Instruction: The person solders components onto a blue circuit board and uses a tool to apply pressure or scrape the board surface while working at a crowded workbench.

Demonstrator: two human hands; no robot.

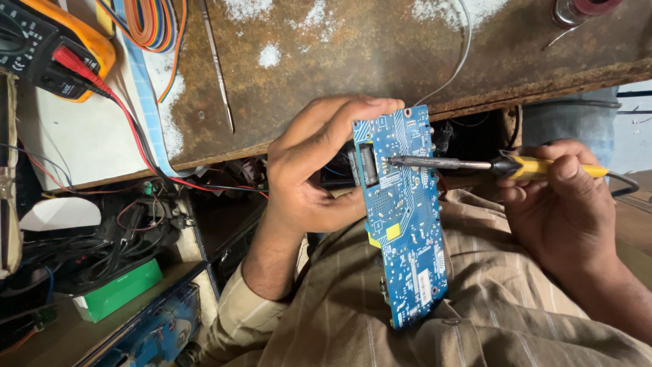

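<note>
Blue circuit board (405, 224) in left hand (309, 170) | right hand (567, 204): soldering iron (475, 165)

A multimeter (51, 44), ribbon cable (153, 24) and tweezers (217, 64) are laid on the bench (380, 61); a green box (119, 292) is set below.

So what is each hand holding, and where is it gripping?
The left hand grips the blue circuit board by its upper left edge. The right hand holds the soldering iron by its yellow handle.
</note>
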